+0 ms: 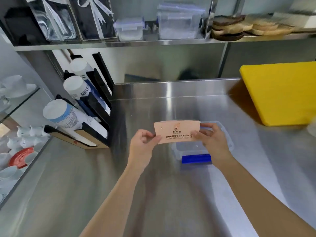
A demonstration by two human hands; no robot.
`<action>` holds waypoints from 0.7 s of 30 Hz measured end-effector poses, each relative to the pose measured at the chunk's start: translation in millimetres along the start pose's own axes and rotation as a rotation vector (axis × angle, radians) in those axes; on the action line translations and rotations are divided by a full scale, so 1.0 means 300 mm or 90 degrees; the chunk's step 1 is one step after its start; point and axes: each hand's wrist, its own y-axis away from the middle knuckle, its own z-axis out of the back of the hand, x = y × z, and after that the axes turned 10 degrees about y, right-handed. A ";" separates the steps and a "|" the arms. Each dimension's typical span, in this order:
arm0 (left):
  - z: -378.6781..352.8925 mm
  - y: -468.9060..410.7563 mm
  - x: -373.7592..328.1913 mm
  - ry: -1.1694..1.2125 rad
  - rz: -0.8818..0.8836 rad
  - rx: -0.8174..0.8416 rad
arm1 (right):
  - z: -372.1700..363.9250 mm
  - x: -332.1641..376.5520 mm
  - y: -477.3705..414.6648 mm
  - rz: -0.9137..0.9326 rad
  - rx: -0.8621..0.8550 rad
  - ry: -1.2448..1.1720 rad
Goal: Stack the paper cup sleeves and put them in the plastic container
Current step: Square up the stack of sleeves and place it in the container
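A flat, pale orange paper cup sleeve (177,131) with printed characters is held up by both ends above the steel counter. My left hand (142,144) pinches its left edge and my right hand (212,139) pinches its right edge. Whether it is one sleeve or a stack, I cannot tell. Directly below and behind it stands a clear plastic container (189,148) with a blue clip (196,158) on its near side. The sleeve and my right hand hide part of the container.
A black rack (95,106) holding stacks of paper cups stands at the left of the counter. A yellow cutting board (280,93) leans at the back right. A shelf above carries plastic boxes (179,23) and round coasters. Crockery sits on a lower shelf at far left.
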 end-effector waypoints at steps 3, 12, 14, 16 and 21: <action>-0.102 -0.025 0.004 -0.030 0.034 0.013 | 0.063 0.007 -0.037 -0.050 -0.034 0.024; -0.312 -0.079 0.049 -0.130 0.188 0.034 | 0.180 -0.046 -0.175 -0.207 -0.038 0.051; -0.344 -0.093 0.064 -0.173 0.219 0.040 | 0.187 -0.067 -0.209 -0.225 -0.014 0.084; -0.370 -0.110 0.082 -0.221 0.242 0.059 | 0.188 -0.078 -0.241 -0.244 -0.002 0.113; -0.414 -0.147 0.105 -0.313 0.302 0.095 | 0.165 -0.076 -0.309 -0.265 -0.009 0.205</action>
